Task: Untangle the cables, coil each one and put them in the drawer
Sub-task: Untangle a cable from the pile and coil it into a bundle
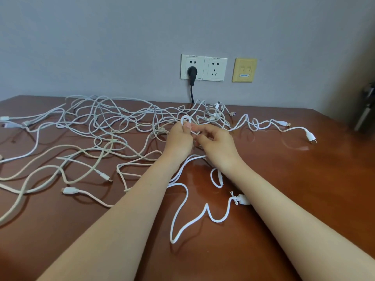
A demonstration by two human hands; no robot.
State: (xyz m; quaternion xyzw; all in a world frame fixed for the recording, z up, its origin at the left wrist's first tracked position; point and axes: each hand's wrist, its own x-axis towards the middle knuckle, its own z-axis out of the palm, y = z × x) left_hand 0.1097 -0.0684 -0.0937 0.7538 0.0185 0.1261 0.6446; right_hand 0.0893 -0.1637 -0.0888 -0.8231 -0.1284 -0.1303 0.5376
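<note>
Cables sprawl tangled over the desk, below a black plug.
Left hand pinches a white loop; right hand pinches the white cable beside it.

A tangle of white and cream cables sprawls across the left and middle of the frame, its strands crossing in loose loops and lying flat. 1 bright white cable snakes through the lower middle in open bends, its tied end just right of centre. At the centre, a small loop is pinched by the left hand, and the right hand grips a strand just beside it. Cream cables lie at lower left, connectors free. At right, a wavy strand ends in a pronged plug.
</note>
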